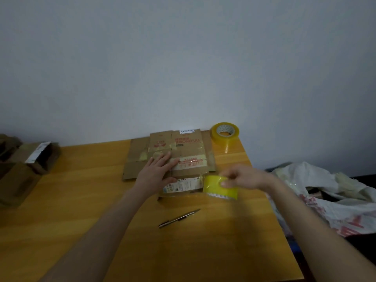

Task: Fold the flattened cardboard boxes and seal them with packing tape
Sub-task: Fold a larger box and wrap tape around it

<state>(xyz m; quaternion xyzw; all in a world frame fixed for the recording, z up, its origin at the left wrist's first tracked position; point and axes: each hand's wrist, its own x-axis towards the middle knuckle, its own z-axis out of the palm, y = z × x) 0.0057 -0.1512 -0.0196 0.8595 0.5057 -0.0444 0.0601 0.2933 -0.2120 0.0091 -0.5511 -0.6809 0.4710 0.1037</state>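
A flattened brown cardboard box with red print and old tape strips lies at the far middle of the wooden table. My left hand presses flat on it with straight fingers. My right hand grips a yellow roll of packing tape at the box's near right corner, just above the table. A second yellow tape roll stands at the table's far right corner.
A slim utility knife lies on the table in front of the box. Several folded cardboard boxes are stacked at the left edge. A white plastic bag with red print sits off the right edge. A grey wall rises behind.
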